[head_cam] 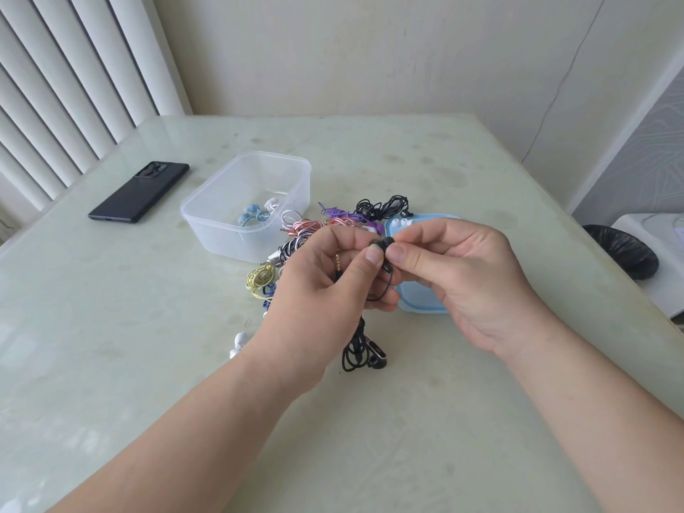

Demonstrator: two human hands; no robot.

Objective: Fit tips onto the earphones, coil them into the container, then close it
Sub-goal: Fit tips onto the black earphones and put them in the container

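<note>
Black earphones (383, 244) held up at centre, cord bundle dangling toward 6 o'clock. Clear container (222, 231) open, upright, at 10 o'clock. Blue lid (418, 298) flat at 3 o'clock, white tips (401, 222) on its far edge.

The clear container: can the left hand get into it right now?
Probably yes: the clear container stands open just beyond the left hand, blue lid aside, though that hand holds black earphones.

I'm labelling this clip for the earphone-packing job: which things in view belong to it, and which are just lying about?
In the job: black earphone, pinched by left hand and right hand; loose tips on blue lid; clear container; pile of earphones.
Lying about: phone; black bag.
</note>
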